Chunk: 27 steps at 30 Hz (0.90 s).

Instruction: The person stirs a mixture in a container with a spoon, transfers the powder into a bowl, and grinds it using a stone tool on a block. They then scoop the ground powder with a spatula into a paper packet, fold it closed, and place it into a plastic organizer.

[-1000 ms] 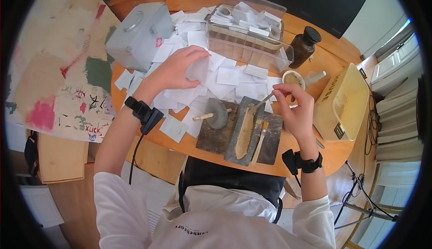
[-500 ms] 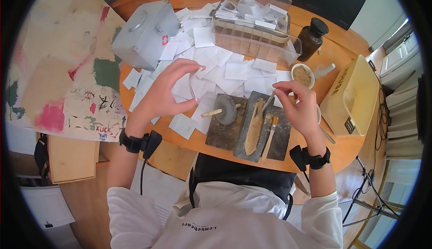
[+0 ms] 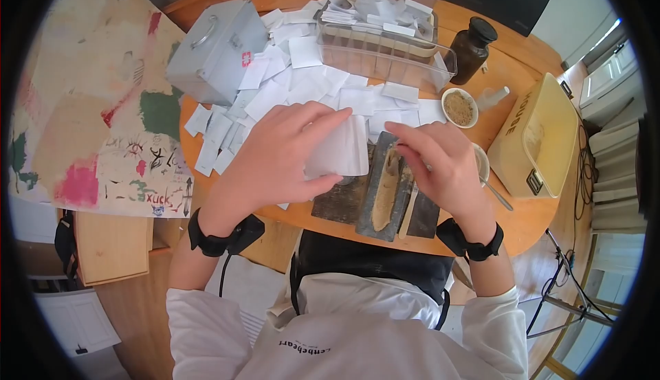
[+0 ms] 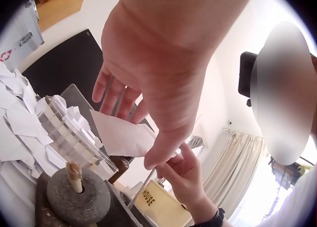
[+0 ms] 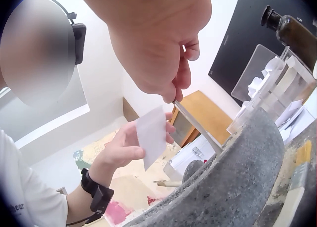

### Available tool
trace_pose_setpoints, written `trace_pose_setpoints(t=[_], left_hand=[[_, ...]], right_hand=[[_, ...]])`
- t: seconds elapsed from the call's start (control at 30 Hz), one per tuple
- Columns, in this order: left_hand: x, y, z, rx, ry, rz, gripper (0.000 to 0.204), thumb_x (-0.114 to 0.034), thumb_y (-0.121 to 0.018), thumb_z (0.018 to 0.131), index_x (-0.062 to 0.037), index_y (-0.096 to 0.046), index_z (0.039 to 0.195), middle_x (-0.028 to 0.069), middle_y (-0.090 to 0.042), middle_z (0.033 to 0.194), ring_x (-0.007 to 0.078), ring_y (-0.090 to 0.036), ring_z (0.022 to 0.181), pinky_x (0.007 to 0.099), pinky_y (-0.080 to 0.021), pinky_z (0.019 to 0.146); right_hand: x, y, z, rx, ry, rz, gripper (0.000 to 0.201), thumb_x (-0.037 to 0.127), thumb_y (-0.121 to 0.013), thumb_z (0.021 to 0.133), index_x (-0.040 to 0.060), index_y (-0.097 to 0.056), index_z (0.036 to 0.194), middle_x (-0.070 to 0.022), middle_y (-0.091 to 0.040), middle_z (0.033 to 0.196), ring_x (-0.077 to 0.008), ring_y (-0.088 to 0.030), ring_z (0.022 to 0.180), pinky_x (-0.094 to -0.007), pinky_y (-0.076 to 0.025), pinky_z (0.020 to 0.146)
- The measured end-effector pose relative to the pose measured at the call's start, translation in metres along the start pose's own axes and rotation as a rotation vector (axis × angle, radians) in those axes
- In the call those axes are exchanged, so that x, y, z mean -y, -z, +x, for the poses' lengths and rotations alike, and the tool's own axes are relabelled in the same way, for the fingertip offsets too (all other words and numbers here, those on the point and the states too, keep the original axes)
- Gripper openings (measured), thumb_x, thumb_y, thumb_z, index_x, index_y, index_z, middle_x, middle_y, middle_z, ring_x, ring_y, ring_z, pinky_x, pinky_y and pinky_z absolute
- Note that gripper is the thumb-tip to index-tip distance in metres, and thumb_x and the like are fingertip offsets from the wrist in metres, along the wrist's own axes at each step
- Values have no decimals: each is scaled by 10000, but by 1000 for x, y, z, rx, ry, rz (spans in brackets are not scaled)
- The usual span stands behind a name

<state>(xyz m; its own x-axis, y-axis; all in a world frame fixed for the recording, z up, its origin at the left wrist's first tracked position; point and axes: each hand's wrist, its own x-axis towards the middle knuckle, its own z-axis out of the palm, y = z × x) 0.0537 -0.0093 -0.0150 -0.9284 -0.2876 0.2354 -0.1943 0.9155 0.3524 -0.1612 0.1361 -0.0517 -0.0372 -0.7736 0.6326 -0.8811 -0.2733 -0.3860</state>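
My left hand (image 3: 285,150) holds a small white paper packet (image 3: 338,150) by opposite edges, between the fingertips and thumb. Left of the stone trough, it partly covers the grinding wheel (image 4: 81,197) with its wooden axle. My right hand (image 3: 443,163), above the upper end of that long stone trough (image 3: 366,214), pinches the thin handle of a metal utensil (image 5: 198,127). The utensil's lower end reaches into the trough, where tan powder (image 3: 383,205) lies along the groove; its tip is hidden in the right wrist view. A brush (image 5: 297,185) lies beside the trough.
White paper packets (image 3: 306,51) cover the table's back left by a silver case (image 3: 216,53). Behind them stands a clear plastic box (image 3: 385,60). To the right are a brown bottle (image 3: 469,57), a powder bowl (image 3: 445,110), another bowl with a spoon (image 3: 500,198) and a yellow bin (image 3: 509,163).
My left hand has brought the paper packet to the right, close to the trough. My right hand has shifted slightly left over the trough, still pinching the utensil.
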Motion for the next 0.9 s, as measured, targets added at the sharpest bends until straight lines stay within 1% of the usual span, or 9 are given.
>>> trace_pose_setpoints(t=[0.07, 0.1, 0.17, 0.37, 0.53, 0.63, 0.7, 0.8, 0.9], left_hand=[[-3, -6, 7, 7, -5, 12, 715, -223, -809, 659, -93, -565, 1319, 81, -588, 1209, 299, -568, 1047, 387, -453, 918], [-4, -7, 9, 16, -9, 24, 703, -232, -806, 662, -94, -571, 1309, 78, -589, 1202, 292, -569, 1037, 387, -454, 913], [-6, -9, 12, 9, -21, 6, 695, -225, -805, 661, -95, -574, 1304, 77, -589, 1201, 292, -568, 1040, 386, -452, 915], [-11, -6, 16, 16, 3, -86, 679, -195, -795, 659, -91, -577, 1294, 82, -599, 1191, 293, -590, 1026, 382, -483, 887], [-15, -5, 16, 18, -15, -121, 677, -182, -792, 653, -87, -579, 1288, 89, -607, 1180, 294, -614, 998, 373, -513, 850], [-16, -4, 16, 7, -23, -100, 681, -171, -795, 651, -88, -579, 1292, 88, -608, 1180, 295, -615, 1004, 370, -510, 860], [-18, -2, 16, 42, 34, -200, 680, -160, -799, 654, -84, -581, 1294, 91, -609, 1186, 290, -617, 1026, 364, -505, 879], [-20, 0, 17, 65, 45, -255, 678, -155, -802, 657, -80, -584, 1295, 93, -609, 1196, 283, -618, 1047, 358, -500, 895], [-20, 0, 16, 81, 49, -304, 676, -154, -804, 658, -78, -587, 1293, 95, -608, 1205, 283, -615, 1061, 355, -495, 904]], right_hand=[[4, 3, 0, 76, 104, -99, 414, 15, -681, 710, 157, -686, 1099, -17, -609, 751, -189, -587, 655, -318, -439, 593], [5, 3, 0, 76, 101, -102, 414, 15, -681, 710, 157, -686, 1099, -17, -609, 751, -189, -587, 655, -318, -439, 593], [3, 3, -1, 75, 144, -100, 410, 19, -668, 667, 153, -695, 1053, -5, -602, 764, -181, -586, 656, -309, -447, 597], [0, 3, -3, 89, 145, -97, 332, 36, -668, 662, 147, -711, 972, 11, -609, 791, -173, -588, 662, -297, -458, 602], [6, 5, 0, 134, 158, -61, 355, 37, -673, 649, 140, -714, 986, 10, -603, 787, -170, -585, 662, -301, -465, 610], [5, 3, 0, 133, 155, -46, 385, 28, -674, 643, 139, -717, 1009, 7, -593, 786, -170, -578, 656, -304, -469, 610], [4, 3, -1, 130, 149, -43, 404, 22, -675, 639, 140, -719, 1023, 6, -589, 785, -171, -574, 653, -305, -471, 609], [3, 6, -1, 167, 121, -37, 431, 8, -676, 638, 150, -726, 1042, 4, -581, 786, -173, -571, 652, -310, -473, 602], [3, 7, 1, 170, 148, -17, 444, -2, -677, 638, 157, -731, 1049, 1, -577, 783, -174, -570, 648, -313, -478, 600]])
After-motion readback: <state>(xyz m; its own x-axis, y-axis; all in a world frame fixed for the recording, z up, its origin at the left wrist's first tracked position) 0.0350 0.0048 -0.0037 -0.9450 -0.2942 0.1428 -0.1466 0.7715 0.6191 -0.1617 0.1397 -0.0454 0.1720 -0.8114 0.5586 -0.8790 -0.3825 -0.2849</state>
